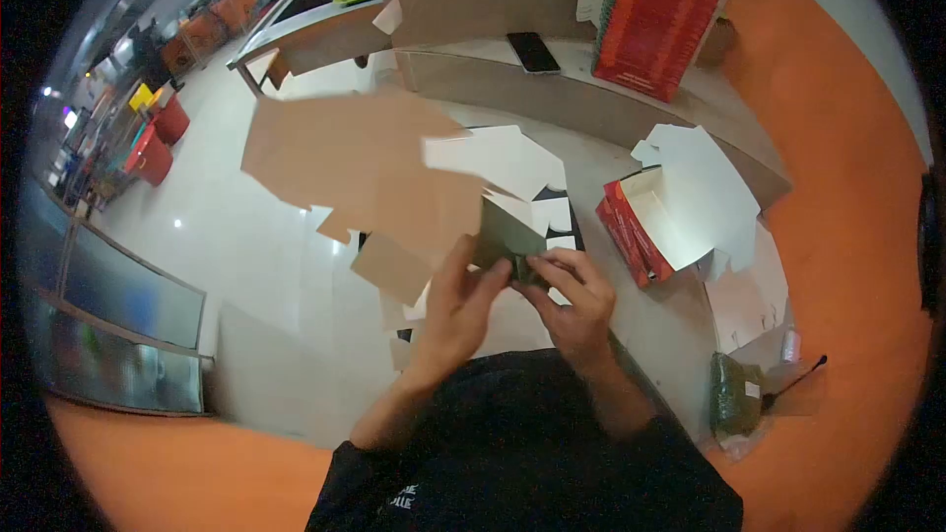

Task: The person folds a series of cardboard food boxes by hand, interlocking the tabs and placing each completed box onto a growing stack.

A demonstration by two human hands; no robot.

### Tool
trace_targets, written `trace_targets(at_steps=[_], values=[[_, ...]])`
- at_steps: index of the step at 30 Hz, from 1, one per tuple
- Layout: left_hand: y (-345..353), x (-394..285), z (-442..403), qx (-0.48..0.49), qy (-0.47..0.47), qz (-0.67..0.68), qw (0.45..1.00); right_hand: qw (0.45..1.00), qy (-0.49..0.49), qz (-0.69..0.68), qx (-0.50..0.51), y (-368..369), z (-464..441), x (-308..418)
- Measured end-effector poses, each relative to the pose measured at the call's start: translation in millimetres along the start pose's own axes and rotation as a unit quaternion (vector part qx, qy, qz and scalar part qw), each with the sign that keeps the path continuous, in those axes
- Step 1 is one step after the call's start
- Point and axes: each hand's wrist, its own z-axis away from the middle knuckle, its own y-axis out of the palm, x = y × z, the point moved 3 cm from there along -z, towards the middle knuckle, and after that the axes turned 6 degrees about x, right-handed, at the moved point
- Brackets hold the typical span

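Observation:
A partly folded cardboard box blank [365, 153] spreads in front of me, its broad tan panel blurred. Both hands work at its near corner, where a folded-up side panel [505, 230] lies in shadow. My left hand [461, 307] grips the left of that corner, thumb pressed against the cardboard. On the other side, my right hand [574, 298] pinches a small flap between thumb and fingers. The two sets of fingertips almost meet. Beneath the blank lie white flat box blanks [498, 160] with cut tabs, partly hidden by it.
At right stands an open red-and-white box [636, 227] with its lid raised. On the ledge are a phone [533, 52] and a stack of red folded cartons [655, 25]. A bag of green stuff [736, 394] lies lower right. Red buckets [151, 153] stand far left.

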Motion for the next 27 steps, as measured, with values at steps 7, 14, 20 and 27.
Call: trace_targets(at_steps=[7,14,20,27], values=[[4.7,-0.7,4.0,0.061,0.097,-0.242,0.963,0.917,0.208,-0.322,0.110,11.9,10.3,-6.1],[-26.4,-36.9,15.1,0.140,0.073,-0.408,0.899,0.988,-0.065,-0.136,-0.044,-27.6,-21.0,-18.6],[-43.3,-61.7,9.4,0.223,0.086,-0.406,0.882,0.997,-0.032,-0.035,0.062,-31.9,-51.4,8.5],[-52.9,-49.3,4.0,0.070,0.082,-0.213,0.971,0.991,-0.041,-0.111,0.056,-30.3,-49.3,28.7]])
